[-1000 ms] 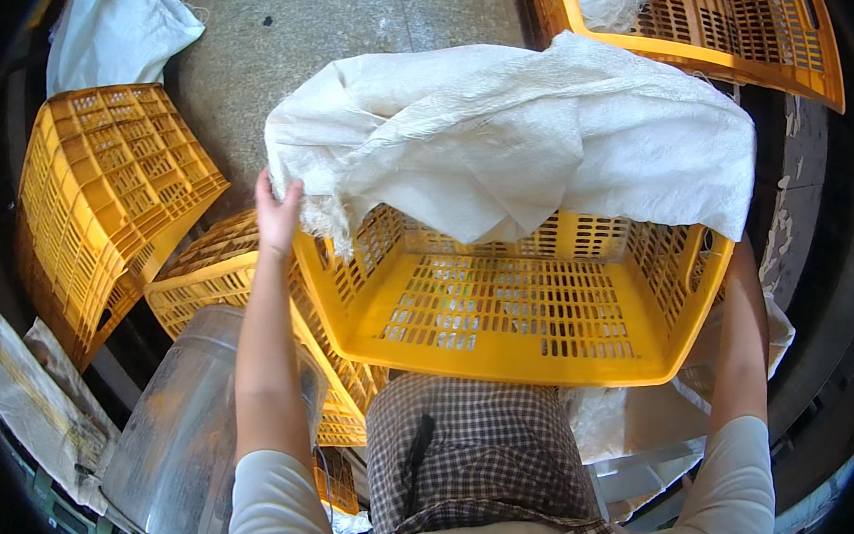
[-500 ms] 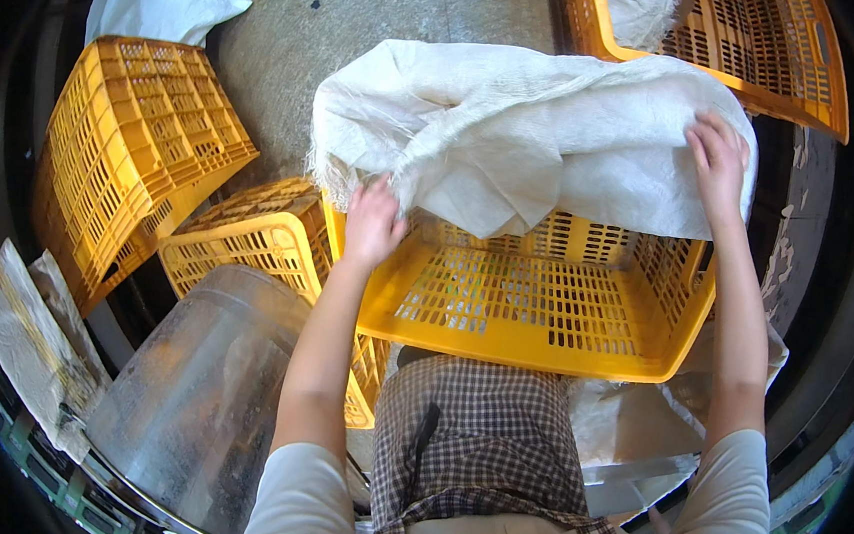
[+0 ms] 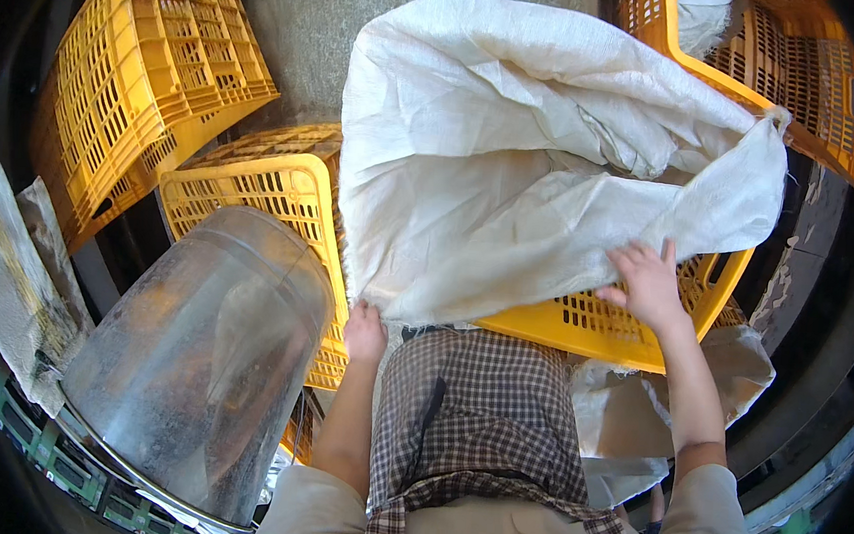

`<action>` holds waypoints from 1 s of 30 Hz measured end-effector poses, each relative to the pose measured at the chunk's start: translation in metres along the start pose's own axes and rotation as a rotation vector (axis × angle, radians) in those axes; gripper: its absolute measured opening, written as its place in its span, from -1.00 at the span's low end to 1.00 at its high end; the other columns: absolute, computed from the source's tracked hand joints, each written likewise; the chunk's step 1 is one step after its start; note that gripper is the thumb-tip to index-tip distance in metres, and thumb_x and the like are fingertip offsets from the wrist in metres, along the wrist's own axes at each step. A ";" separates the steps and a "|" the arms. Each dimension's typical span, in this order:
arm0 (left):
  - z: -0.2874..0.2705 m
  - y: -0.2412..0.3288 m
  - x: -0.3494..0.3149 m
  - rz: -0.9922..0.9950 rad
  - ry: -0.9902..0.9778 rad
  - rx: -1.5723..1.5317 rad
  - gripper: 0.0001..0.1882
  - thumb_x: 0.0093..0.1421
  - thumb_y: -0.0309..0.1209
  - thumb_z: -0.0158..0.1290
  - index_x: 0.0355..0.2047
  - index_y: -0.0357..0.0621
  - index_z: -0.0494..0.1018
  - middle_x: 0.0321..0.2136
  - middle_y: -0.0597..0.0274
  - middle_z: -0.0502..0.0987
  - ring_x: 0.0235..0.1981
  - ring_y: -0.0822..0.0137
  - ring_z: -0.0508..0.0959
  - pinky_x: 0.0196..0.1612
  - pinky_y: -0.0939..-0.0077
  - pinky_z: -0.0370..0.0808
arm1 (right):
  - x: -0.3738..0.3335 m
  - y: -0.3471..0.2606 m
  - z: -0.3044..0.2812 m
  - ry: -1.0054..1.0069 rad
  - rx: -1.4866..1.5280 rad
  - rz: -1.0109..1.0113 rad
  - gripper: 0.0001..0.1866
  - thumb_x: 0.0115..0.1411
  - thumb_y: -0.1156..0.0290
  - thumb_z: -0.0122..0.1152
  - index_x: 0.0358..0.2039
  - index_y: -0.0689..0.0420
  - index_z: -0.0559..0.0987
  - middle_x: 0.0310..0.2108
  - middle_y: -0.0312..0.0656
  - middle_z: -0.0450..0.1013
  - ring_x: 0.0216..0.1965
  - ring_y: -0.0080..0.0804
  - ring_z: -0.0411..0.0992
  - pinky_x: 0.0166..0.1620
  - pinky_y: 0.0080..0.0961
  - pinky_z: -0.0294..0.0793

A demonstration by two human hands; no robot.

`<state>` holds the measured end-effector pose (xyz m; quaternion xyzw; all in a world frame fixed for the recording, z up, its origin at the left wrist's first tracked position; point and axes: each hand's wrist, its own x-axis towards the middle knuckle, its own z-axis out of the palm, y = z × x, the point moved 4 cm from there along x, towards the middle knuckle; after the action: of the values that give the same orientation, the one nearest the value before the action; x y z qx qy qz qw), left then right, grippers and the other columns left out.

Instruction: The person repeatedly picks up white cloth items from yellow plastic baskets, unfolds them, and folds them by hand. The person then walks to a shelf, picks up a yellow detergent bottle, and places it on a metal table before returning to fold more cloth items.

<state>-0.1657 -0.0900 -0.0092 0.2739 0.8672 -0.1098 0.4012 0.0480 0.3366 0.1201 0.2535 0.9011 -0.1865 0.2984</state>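
Observation:
A large white woven sack point(image 3: 451, 219) lies draped over a yellow plastic crate point(image 3: 582, 331) in front of me, its mouth partly gaping toward the right. At the sack's near left corner, my left hand point(image 3: 365, 334) is closed on the frayed edge. My right hand point(image 3: 649, 287) is open, its spread fingers touching the sack's near edge above the crate's slotted floor. Most of the crate is hidden under the cloth; its near rim and right side show.
More yellow crates stand at the left, one tipped point(image 3: 151, 75) and one lower point(image 3: 253, 183). A clear, scuffed plastic drum point(image 3: 209, 360) is beside my left arm. Another crate point(image 3: 810, 116) holding white sacking is at the far right. A creased pale sheet point(image 3: 626, 413) lies near my right side.
The sack has been pulled toward me and spread over the crate, its mouth now opened. My left hand came down and nearer; my right hand moved left and nearer.

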 end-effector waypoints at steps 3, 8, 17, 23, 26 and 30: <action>0.020 0.012 0.013 0.019 -0.200 0.017 -0.78 0.07 -0.36 -0.06 -0.29 -0.15 0.46 -0.05 0.03 0.40 -0.06 0.04 0.44 -0.01 0.13 0.37 | -0.028 0.007 0.036 -0.261 -0.027 0.206 -0.54 -0.03 -0.06 0.22 -0.26 0.04 0.56 -0.25 -0.26 0.47 -0.05 -0.30 0.34 0.16 0.15 0.03; 0.055 0.061 0.055 0.193 -0.468 0.034 -0.54 0.18 -0.27 -0.17 0.10 -0.06 0.32 0.15 0.06 0.30 0.13 0.07 0.33 0.22 0.16 0.12 | -0.127 0.029 0.037 0.281 -0.061 0.381 -0.76 0.06 0.17 0.20 -0.50 0.09 0.54 -0.41 -0.26 0.41 -0.15 -0.27 0.33 0.08 0.13 0.09; 0.014 0.081 -0.007 0.528 -0.140 0.033 -0.66 0.05 -0.28 0.01 -0.15 -0.06 0.50 -0.22 0.01 0.54 -0.17 -0.03 0.50 -0.05 0.13 0.40 | -0.244 0.087 0.133 0.553 0.125 0.886 -0.40 0.00 0.61 0.14 0.09 0.20 0.22 0.06 0.13 0.20 0.08 0.09 0.21 0.10 -0.17 0.27; -0.054 0.068 -0.007 0.594 0.292 -0.220 -0.54 -0.15 -0.44 0.16 -0.16 -0.18 0.40 -0.20 0.00 0.46 -0.14 -0.03 0.44 -0.06 0.09 0.32 | -0.228 0.163 0.209 0.390 0.778 0.869 -0.51 0.15 0.38 0.10 0.09 0.26 0.31 0.10 0.07 0.26 0.08 -0.16 0.30 0.07 -0.34 0.29; -0.049 0.080 0.018 0.612 0.223 0.101 -0.51 -0.06 -0.44 0.08 -0.04 -0.14 0.36 -0.05 0.01 0.43 0.05 0.05 0.36 0.12 0.03 0.19 | -0.196 0.215 0.253 0.503 1.759 1.047 -0.49 0.19 0.27 0.10 0.11 0.24 0.33 0.11 -0.04 0.31 0.09 -0.27 0.29 0.11 -0.40 0.27; -0.035 0.073 0.045 0.569 0.083 0.179 -0.58 0.06 -0.47 -0.05 -0.02 -0.05 0.37 0.02 0.06 0.40 0.14 0.10 0.31 0.21 0.00 0.10 | -0.139 0.263 0.243 0.408 1.745 1.141 -0.42 0.19 0.22 0.10 0.16 0.23 0.27 0.12 -0.05 0.29 0.11 -0.30 0.28 0.14 -0.41 0.24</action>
<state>-0.1706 0.0023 -0.0177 0.5445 0.7580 -0.0579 0.3544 0.4019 0.3813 -0.0231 0.7915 0.2358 -0.5548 -0.1002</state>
